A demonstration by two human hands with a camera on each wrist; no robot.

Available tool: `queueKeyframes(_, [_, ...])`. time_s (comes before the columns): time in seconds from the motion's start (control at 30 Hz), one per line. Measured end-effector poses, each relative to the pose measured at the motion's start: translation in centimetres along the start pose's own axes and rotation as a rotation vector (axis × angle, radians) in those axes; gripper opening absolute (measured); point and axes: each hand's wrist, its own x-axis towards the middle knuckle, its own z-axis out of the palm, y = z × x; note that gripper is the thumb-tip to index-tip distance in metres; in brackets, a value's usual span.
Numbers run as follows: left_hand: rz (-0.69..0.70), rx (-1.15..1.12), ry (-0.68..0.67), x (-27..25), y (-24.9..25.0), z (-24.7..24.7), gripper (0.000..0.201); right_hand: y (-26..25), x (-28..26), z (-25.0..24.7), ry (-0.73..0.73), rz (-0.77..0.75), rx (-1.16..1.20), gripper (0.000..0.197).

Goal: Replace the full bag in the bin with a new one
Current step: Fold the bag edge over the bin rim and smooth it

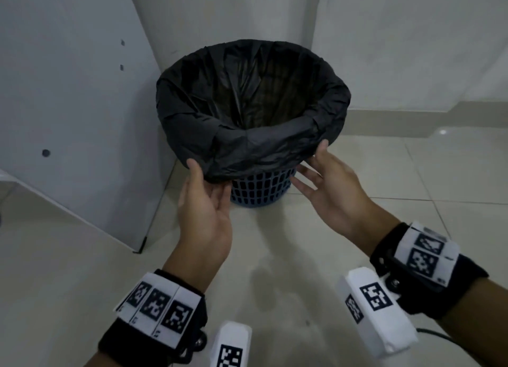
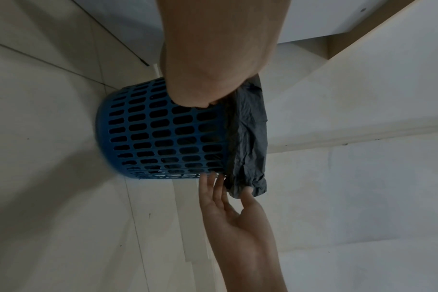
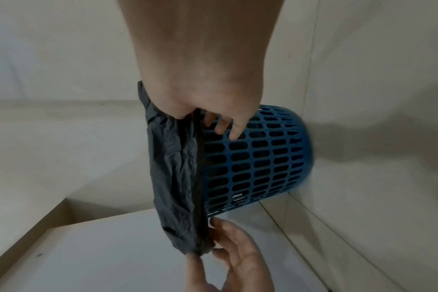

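Note:
A blue lattice bin (image 1: 261,192) stands on the floor in a corner, lined with a black bag (image 1: 247,149) whose top is folded down over the rim as a wide cuff. The bag's inside looks dark and hollow. My left hand (image 1: 208,199) is at the cuff's near left edge, thumb lying on the outside, fingers loosely under the hem. My right hand (image 1: 316,169) is at the near right edge, thumb tip on the cuff, fingers straight and spread beside the bin wall. The right wrist view shows those fingers (image 3: 235,134) on the bin's lattice (image 3: 258,162) below the cuff (image 3: 175,168).
A white panel (image 1: 82,105) leans against the wall close to the bin's left. Pale walls (image 1: 412,37) meet behind the bin, with a skirting ledge at right. Beige floor tiles (image 1: 275,256) stretch between me and the bin.

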Motion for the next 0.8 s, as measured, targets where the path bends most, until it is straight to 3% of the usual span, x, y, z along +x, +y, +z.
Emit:
queueKeyframes(0.2, [0.062,0.032,-0.006,0.4,0.7,0.0,0.046,-0.3,0.5,1.1,0.004,0.041,0.169,0.037])
queueKeyframes(0.6, [-0.106,-0.023,-0.038,2.4,1.4,1.1,0.043,-1.1,2.3,0.7,-0.066,0.076,0.248,0.029])
queueKeyframes(0.8, [-0.04,0.002,0.075,1.9,1.6,1.2,0.04,-1.2,2.3,1.1,-0.059,0.081,0.21,0.023])
